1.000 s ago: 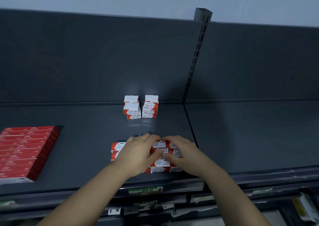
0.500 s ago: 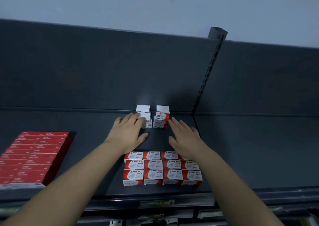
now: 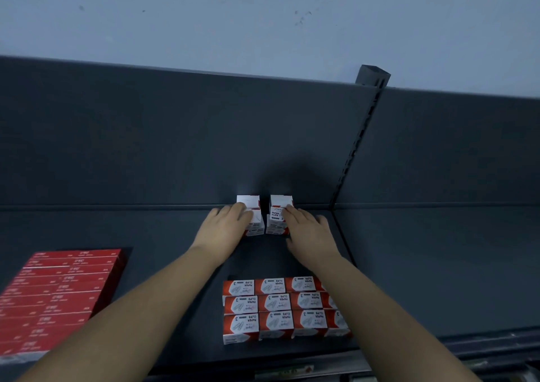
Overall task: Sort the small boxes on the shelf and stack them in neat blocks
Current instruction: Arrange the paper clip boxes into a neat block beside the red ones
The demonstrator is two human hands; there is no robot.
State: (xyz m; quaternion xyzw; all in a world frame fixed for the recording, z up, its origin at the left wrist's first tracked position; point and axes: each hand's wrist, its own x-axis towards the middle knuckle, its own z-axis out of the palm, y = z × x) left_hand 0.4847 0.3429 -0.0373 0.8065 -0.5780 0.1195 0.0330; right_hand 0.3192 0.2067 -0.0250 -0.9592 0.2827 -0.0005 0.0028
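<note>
Probably light, stiff card, crushable. Left hand (image 3: 226, 229) and right hand (image 3: 306, 232) rest straight-fingered on left stack (image 3: 249, 202) and right stack (image 3: 277, 216), mid-frame; grip the side faces.

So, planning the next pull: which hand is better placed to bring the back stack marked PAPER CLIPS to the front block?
Right, probably. The right hand touches the PAPER CLIPS stack; the left hand is on the neighbouring stack.
</note>
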